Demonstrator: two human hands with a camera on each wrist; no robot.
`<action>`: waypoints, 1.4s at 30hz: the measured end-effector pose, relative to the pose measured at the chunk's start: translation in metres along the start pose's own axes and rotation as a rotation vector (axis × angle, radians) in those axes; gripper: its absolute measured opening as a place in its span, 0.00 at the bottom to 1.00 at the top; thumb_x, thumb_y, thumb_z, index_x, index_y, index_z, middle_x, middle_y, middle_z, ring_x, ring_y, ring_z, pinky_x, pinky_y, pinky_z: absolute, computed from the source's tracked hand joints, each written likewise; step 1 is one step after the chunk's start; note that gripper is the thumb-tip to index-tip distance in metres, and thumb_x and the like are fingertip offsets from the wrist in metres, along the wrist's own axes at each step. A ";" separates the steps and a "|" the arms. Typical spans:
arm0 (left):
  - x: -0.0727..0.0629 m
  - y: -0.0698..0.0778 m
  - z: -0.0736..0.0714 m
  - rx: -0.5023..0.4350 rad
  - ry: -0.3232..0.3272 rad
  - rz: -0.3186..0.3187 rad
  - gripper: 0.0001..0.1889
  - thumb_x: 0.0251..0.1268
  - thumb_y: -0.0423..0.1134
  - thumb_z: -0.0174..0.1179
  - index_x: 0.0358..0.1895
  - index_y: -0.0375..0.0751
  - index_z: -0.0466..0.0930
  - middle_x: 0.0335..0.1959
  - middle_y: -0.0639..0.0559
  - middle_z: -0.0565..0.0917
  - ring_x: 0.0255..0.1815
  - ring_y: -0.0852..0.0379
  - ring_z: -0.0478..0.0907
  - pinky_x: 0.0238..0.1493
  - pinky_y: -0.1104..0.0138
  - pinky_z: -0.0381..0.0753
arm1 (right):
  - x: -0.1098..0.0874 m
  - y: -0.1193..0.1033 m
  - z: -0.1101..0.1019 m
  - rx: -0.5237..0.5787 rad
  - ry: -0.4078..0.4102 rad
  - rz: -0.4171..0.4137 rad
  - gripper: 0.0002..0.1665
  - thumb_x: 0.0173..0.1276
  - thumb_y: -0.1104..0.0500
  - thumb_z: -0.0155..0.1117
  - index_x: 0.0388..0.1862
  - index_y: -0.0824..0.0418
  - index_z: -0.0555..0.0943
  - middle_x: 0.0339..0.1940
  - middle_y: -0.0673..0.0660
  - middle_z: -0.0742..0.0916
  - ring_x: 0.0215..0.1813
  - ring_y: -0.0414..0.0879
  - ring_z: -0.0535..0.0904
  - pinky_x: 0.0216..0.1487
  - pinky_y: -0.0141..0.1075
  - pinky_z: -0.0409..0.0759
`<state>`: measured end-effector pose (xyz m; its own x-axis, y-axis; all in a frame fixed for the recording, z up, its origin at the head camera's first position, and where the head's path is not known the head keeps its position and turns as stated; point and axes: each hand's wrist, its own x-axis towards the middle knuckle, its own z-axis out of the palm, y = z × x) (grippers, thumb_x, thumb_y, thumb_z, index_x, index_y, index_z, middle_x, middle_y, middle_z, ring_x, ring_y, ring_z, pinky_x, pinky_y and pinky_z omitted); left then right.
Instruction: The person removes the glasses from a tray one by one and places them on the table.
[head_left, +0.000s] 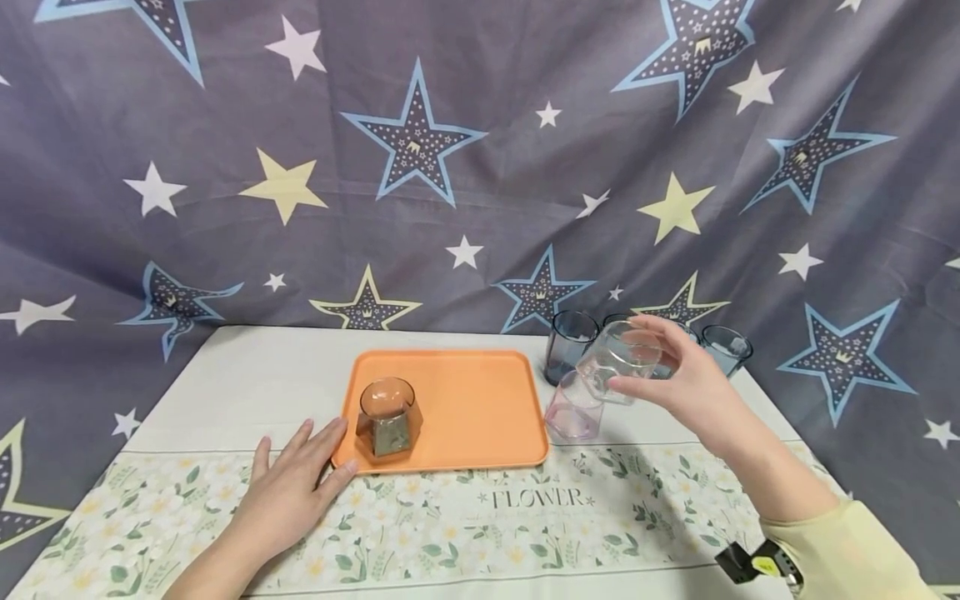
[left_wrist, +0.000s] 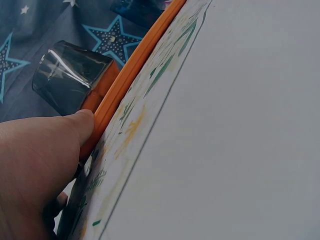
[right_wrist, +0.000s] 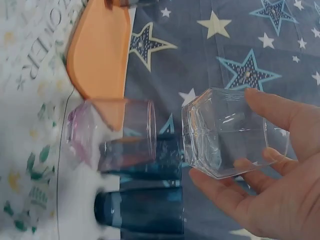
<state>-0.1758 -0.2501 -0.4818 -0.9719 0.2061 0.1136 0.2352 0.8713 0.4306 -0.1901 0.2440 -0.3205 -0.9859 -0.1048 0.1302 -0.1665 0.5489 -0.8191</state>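
My right hand (head_left: 686,379) grips a clear faceted glass (head_left: 621,358), thumb on one side and fingers on the other. It is held tilted, off the table; the right wrist view shows this glass (right_wrist: 225,132) with nothing inside. Just below it stands a pink-tinted glass (head_left: 576,414), beside the tray's right edge. My left hand (head_left: 296,483) lies at the front left corner of an orange tray (head_left: 472,408), fingers spread and fairly straight. In the left wrist view its thumb (left_wrist: 80,125) touches the tray rim (left_wrist: 130,70). A smoky grey-brown glass (head_left: 388,421) stands on the tray's left part.
Several blue glasses stand at the back right, one blue glass (head_left: 570,346) left of the raised hand and another blue glass (head_left: 726,348) right of it. A floral runner (head_left: 420,533) crosses the white table (head_left: 255,375). A star-patterned cloth (head_left: 480,183) hangs behind.
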 end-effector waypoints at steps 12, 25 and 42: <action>0.000 0.001 -0.003 -0.004 -0.007 -0.006 0.42 0.86 0.66 0.54 0.87 0.39 0.66 0.85 0.38 0.68 0.87 0.25 0.53 0.77 0.21 0.28 | -0.003 0.030 -0.020 0.016 0.036 0.070 0.58 0.75 0.50 0.82 0.92 0.54 0.57 0.82 0.63 0.74 0.81 0.63 0.70 0.55 0.29 0.82; 0.002 0.003 -0.004 0.002 -0.020 -0.013 0.42 0.86 0.67 0.53 0.87 0.39 0.66 0.85 0.38 0.68 0.87 0.25 0.53 0.76 0.21 0.28 | -0.004 0.071 -0.017 0.070 0.048 0.133 0.59 0.75 0.56 0.80 0.91 0.63 0.53 0.83 0.69 0.70 0.79 0.66 0.69 0.55 0.26 0.79; 0.003 0.001 -0.001 0.011 -0.028 -0.017 0.44 0.85 0.71 0.50 0.87 0.40 0.66 0.84 0.37 0.69 0.86 0.24 0.54 0.76 0.20 0.29 | 0.002 0.107 0.006 0.150 0.038 0.244 0.60 0.72 0.62 0.81 0.90 0.68 0.51 0.82 0.73 0.68 0.77 0.71 0.69 0.54 0.30 0.83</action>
<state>-0.1781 -0.2485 -0.4805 -0.9758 0.2030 0.0813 0.2182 0.8795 0.4229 -0.2099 0.2978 -0.4116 -0.9969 0.0475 -0.0623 0.0766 0.4254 -0.9018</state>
